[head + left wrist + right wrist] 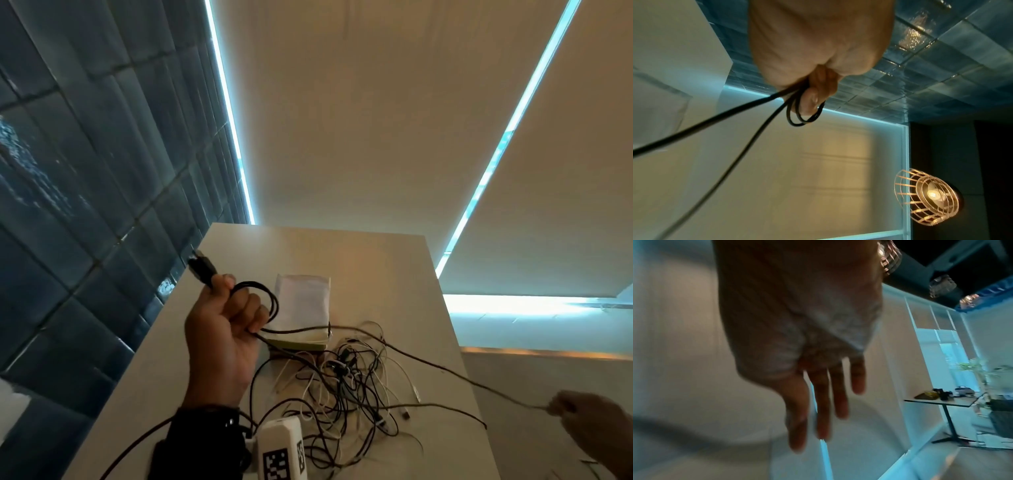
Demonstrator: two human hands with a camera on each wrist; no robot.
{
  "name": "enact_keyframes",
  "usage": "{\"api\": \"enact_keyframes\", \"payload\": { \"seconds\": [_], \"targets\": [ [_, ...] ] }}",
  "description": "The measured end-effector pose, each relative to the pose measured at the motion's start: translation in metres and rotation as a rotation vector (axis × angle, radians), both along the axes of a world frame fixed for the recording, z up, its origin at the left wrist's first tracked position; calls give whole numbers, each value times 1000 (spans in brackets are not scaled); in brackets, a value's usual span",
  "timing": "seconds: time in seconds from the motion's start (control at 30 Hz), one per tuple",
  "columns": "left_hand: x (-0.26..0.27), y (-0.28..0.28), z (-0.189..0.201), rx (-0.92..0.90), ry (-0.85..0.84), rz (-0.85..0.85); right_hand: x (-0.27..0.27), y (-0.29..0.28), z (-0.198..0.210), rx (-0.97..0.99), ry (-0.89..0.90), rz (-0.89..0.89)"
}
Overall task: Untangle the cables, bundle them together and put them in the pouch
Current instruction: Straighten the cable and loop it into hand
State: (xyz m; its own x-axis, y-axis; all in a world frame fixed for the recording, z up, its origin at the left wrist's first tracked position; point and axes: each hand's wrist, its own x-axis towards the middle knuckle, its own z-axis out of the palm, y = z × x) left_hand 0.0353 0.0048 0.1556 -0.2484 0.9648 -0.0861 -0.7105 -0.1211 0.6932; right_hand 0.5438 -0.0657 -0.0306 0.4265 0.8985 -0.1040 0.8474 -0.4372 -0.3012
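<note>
My left hand (236, 311) is raised above the table and grips a black cable (272, 298) wound into small loops, its plug (202, 266) sticking up out of the fist. In the left wrist view the loops (797, 121) hang round my curled fingers (812, 99). One strand stretches right, over the pouch, to my right hand (582, 423) off the table's right edge. In the right wrist view that hand (818, 402) is blurred, fingers straight, no cable seen in it. A tangle of black and white cables (349, 387) lies on the table. The pale pouch (303, 308) lies just beyond it.
The white table (376, 260) is narrow, with its left edge near a dark tiled wall (85, 205) and a drop to the floor on the right. A white wrist camera (281, 448) with a marker sits at the bottom of the head view.
</note>
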Motion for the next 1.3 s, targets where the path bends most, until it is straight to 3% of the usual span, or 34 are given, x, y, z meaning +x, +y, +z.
{"api": "enact_keyframes", "payload": {
  "seconds": [0.07,0.13,0.27,0.4,0.5,0.77,0.93,1.0,1.07,1.13,1.23,1.27,1.3],
  "targets": [
    [10,-1,1,3,13,-29,-48,13,29,-51,32,94],
    [20,-4,1,2,13,-63,-121,23,79,108,174,250],
    [37,-7,1,-11,18,-136,-229,33,142,389,462,582],
    [45,-11,6,-10,42,-163,-293,38,156,346,549,870],
    [47,-14,9,-24,106,-161,-314,40,155,360,635,971],
    [33,-17,-2,-59,287,-184,-267,39,165,668,520,754],
    [0,-9,0,-42,250,-41,-191,31,165,736,539,244],
    [-13,-6,3,-24,203,-3,-153,26,154,667,433,88],
    [-13,-7,7,1,153,-30,-131,20,141,602,344,72],
    [-4,-9,9,34,82,-83,-116,16,124,354,301,169],
    [12,-12,9,71,33,-185,-112,10,98,-265,249,361],
    [17,-14,10,79,23,-230,-119,8,94,-406,218,425],
    [21,-15,12,86,8,-279,-123,8,96,-425,230,460]
  ]
}}
